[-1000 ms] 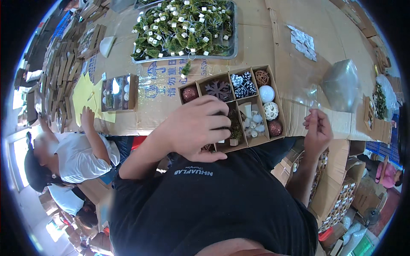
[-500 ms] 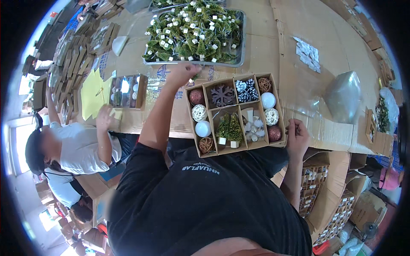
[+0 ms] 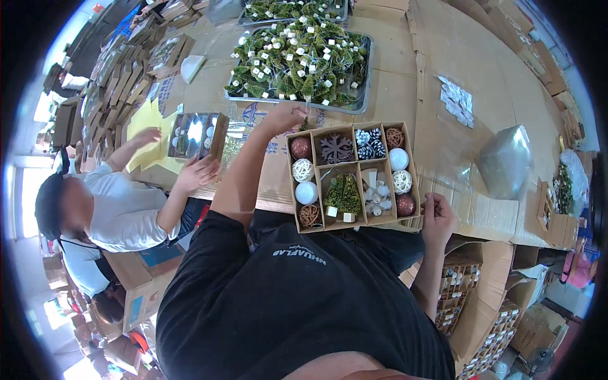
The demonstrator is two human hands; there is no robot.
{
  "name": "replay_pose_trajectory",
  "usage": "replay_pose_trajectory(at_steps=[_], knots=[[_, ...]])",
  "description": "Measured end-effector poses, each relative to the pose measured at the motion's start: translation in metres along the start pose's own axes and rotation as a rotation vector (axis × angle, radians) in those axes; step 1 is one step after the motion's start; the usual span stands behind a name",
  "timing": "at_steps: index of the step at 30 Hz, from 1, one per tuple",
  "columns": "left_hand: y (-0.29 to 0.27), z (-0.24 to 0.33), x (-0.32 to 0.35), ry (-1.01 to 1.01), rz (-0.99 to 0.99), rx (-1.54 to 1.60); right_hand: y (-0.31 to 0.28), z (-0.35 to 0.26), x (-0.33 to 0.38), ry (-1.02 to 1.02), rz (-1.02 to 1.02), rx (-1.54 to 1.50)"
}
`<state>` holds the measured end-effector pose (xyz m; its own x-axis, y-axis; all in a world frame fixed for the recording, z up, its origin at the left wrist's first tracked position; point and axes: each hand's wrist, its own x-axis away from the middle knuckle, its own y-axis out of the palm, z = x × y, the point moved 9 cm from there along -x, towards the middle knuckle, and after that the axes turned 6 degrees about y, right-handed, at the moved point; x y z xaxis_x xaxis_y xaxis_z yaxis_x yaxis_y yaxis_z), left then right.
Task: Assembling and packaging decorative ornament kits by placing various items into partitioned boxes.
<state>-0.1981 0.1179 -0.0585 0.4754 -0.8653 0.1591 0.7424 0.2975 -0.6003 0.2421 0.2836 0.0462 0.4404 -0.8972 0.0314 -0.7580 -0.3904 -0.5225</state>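
Observation:
A cardboard box (image 3: 353, 161) with compartments sits at the table's near edge, in front of my body. Its side columns carry brown, white and woven balls; the middle holds a brown snowflake (image 3: 335, 148), pinecones (image 3: 370, 144), two green mini trees (image 3: 342, 193) with white bases and a cluster of pale pieces (image 3: 377, 192). Above the box's upper left corner, my left hand (image 3: 286, 118) is closed on a green mini tree (image 3: 304, 124), mostly hidden by the fingers. My right hand (image 3: 438, 218) has curled fingers beside the box's lower right edge; whether they grip anything is hidden.
Beyond the box stands a clear tray (image 3: 366, 82) heaped with mini trees. Silvery packets (image 3: 456, 102) and a clear plastic bundle (image 3: 506, 161) lie to the right. At left, a co-worker (image 3: 120, 202) reaches over yellow sheets (image 3: 144, 120) and a lidded box (image 3: 219, 136).
The cardboard box has turned slightly clockwise and sits straighter. My left hand is closer to its upper left corner. The co-worker's hands have shifted, one now next to the lidded box.

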Motion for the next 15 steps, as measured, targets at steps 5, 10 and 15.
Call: replay_pose_trajectory(at_steps=[5,10,15], knots=[[0.003,0.005,-0.006,0.105,0.014,-0.171,0.006,0.008,0.001,-0.031,-0.023,0.050],[-0.062,0.058,-0.005,0.007,0.280,0.365,0.003,0.003,0.005,0.020,-0.018,0.000],[-0.141,0.132,-0.012,0.081,0.351,0.879,0.000,0.001,-0.001,-0.005,-0.029,-0.101]])
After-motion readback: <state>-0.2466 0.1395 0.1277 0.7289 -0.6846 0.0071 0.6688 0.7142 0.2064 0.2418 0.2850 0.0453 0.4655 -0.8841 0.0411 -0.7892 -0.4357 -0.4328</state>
